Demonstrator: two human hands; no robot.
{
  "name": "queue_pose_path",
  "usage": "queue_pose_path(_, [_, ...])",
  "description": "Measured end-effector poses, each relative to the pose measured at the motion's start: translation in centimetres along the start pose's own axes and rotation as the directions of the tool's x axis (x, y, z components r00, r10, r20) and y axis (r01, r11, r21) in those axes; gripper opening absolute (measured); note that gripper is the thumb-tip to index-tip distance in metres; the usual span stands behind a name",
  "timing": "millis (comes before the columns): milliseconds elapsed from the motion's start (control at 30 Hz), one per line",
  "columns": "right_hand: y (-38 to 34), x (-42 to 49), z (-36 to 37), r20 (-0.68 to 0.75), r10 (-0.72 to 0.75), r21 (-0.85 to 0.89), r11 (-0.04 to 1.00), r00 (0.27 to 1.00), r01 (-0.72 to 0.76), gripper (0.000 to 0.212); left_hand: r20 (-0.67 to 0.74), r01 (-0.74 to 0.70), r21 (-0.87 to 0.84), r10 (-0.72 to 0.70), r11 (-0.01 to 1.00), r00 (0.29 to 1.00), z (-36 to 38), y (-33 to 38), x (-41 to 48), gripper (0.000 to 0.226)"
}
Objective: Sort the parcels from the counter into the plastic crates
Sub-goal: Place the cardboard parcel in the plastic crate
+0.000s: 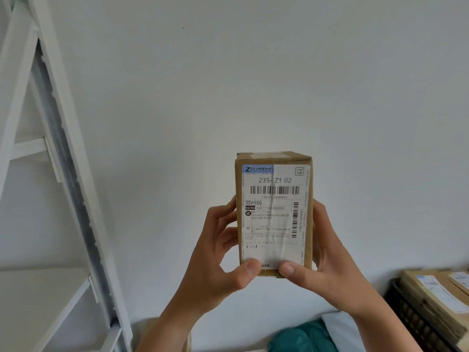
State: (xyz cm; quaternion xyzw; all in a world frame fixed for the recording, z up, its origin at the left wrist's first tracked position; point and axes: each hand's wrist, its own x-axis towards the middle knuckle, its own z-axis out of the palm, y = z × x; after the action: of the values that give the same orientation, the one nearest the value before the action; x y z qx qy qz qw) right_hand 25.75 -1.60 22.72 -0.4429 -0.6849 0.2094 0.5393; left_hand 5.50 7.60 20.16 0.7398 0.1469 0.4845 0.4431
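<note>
— How are the hands holding it?

— Both are gripping the cardboard parcel. The left hand is curling round its left edge and the right hand round its right edge. Both thumbs are pressing on the bottom of its front face, side by side.

— And where is the parcel sitting?

— It is standing upright in the air between the two hands. Its white shipping label is facing the camera and showing "235-Z1 02" above a barcode.

— What is lying around it?

— A plain white wall is filling the space behind and above the parcel. Well to its left, a white shelf frame is leaning across the view. Below and to its right, a black plastic crate is holding stacked brown parcels with labels. Directly beneath the parcel, a teal packet and a white packet are lying just beside each other at the bottom edge.
</note>
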Motion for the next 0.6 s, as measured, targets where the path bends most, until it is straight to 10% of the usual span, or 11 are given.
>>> queue_pose_path(400, [7.2,-0.6,4.1,-0.113,0.387,0.153,0.917,0.915,-0.369,0.089,-0.104,0.348,-0.197,-0.373,0.917,0.922,1.6,-7.8,-1.9,0.075])
queue_pose_path(600, [10.5,-5.5,9.0,-0.347,0.654,0.558,0.72,0.672,-0.412,0.09,-0.112,0.465,-0.35,-0.529,0.813,0.841,6.4,-10.1,-5.9,0.091])
